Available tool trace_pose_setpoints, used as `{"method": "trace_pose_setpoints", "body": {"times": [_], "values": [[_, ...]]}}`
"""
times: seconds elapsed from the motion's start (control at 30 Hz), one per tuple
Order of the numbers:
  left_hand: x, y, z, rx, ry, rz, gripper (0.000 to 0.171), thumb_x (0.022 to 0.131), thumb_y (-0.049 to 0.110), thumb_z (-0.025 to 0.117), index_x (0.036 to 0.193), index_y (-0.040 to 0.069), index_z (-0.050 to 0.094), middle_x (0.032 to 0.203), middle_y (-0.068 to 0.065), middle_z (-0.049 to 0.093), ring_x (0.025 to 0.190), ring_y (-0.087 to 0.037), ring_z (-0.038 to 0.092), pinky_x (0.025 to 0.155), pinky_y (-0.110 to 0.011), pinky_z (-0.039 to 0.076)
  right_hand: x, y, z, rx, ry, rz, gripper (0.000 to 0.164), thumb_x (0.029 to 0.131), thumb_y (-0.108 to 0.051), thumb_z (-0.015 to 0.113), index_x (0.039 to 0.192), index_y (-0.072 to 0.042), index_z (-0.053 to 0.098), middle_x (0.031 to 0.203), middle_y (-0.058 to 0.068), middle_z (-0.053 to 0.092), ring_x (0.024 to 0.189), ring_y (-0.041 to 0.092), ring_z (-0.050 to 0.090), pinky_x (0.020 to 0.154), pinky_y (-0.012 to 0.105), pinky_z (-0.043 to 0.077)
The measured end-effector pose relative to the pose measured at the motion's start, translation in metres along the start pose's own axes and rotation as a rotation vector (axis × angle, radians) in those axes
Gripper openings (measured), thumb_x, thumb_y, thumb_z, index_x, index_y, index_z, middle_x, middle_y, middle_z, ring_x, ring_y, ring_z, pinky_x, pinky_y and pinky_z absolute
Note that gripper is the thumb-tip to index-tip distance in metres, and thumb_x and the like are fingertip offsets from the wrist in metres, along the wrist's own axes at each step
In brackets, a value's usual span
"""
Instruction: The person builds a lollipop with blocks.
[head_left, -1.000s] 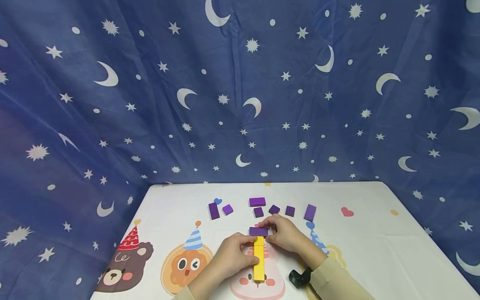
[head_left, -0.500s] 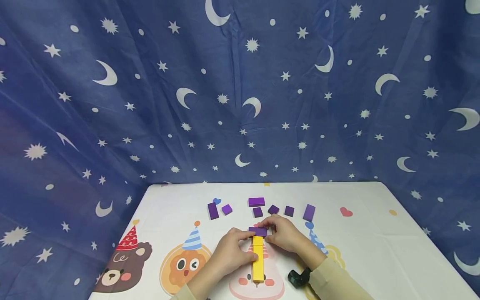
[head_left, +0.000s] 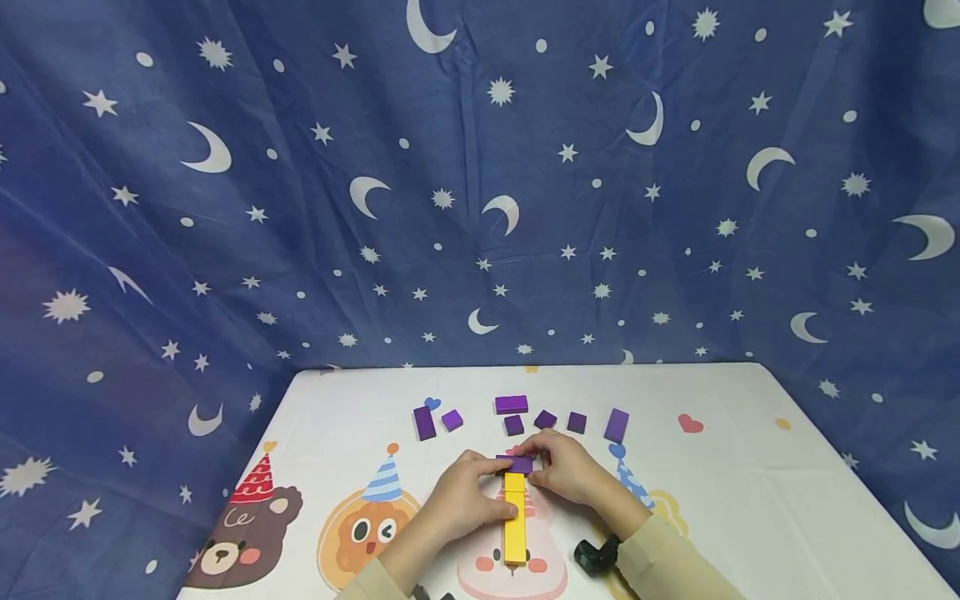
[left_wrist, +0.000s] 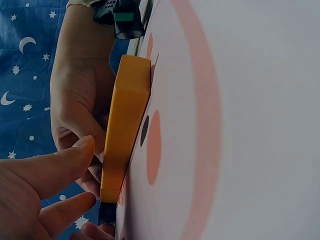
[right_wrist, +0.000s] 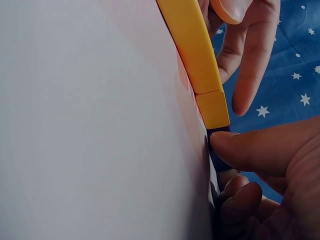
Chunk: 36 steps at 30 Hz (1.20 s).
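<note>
A long yellow block (head_left: 514, 533) and a short yellow one (head_left: 514, 482) lie end to end in a column. Across their far end sits a purple rectangular block (head_left: 519, 464), forming a T with them. My right hand (head_left: 564, 467) pinches this purple block at its right part; in the right wrist view the thumb (right_wrist: 235, 145) presses its near side. The left hand (head_left: 459, 504) has its index fingertip at the purple block's left part, with its thumb beside the long yellow block. Seen from the left wrist, that thumb (left_wrist: 60, 167) is fairly straight.
Behind the hands lie more purple blocks: oblong ones at left (head_left: 424, 423), middle (head_left: 512, 405) and right (head_left: 617, 426), with several small cubes (head_left: 513, 425) between. A black device (head_left: 597, 557) is by the right wrist. A starry blue curtain (head_left: 480, 208) backs the printed white tablecloth (head_left: 750, 500).
The left index fingertip has shifted from the yellow end, by the joint, forward onto the purple block. The right hand keeps its pinch. The head view has drifted slightly.
</note>
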<state>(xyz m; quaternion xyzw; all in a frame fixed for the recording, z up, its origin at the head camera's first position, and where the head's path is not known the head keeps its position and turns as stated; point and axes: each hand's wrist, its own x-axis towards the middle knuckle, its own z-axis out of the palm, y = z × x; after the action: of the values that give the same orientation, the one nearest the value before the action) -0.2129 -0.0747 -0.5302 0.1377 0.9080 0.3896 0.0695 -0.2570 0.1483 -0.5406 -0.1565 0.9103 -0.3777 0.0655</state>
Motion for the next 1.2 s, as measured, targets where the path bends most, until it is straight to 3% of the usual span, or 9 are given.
{"method": "trace_pose_setpoints", "body": {"times": [0.27,0.77,1.2], "values": [[0.0051,-0.0048,-0.0015,-0.013,-0.020,0.012,0.072,0.071,0.040,0.099,0.138,0.028,0.075,0.115,0.000,0.065,0.107,-0.018,0.062,0.096,-0.042,0.052,-0.0003,0.0004,-0.0007,-0.007,-0.002,-0.023,0.044,0.081,-0.001,0.084,0.114,-0.031,0.080,0.107,-0.009,0.071,0.088,0.013,0.054,0.078,0.026,0.046],[0.0041,-0.0019,-0.0009,-0.010,-0.026,0.000,0.077,0.068,0.035,0.101,0.139,0.027,0.074,0.111,0.001,0.060,0.096,-0.015,0.055,0.084,-0.030,0.048,-0.0002,-0.0012,-0.0004,-0.008,-0.001,-0.003,0.044,0.082,0.000,0.084,0.113,-0.030,0.080,0.107,-0.008,0.072,0.090,0.015,0.055,0.080,0.027,0.048],[0.0047,-0.0036,0.0003,-0.001,-0.027,-0.026,0.074,0.069,0.036,0.101,0.138,0.028,0.075,0.111,0.003,0.059,0.095,-0.015,0.054,0.082,-0.029,0.046,-0.0011,-0.0034,0.0001,-0.003,-0.002,0.007,0.042,0.082,-0.002,0.085,0.114,-0.029,0.080,0.108,-0.009,0.072,0.091,0.014,0.057,0.084,0.028,0.051]]}}
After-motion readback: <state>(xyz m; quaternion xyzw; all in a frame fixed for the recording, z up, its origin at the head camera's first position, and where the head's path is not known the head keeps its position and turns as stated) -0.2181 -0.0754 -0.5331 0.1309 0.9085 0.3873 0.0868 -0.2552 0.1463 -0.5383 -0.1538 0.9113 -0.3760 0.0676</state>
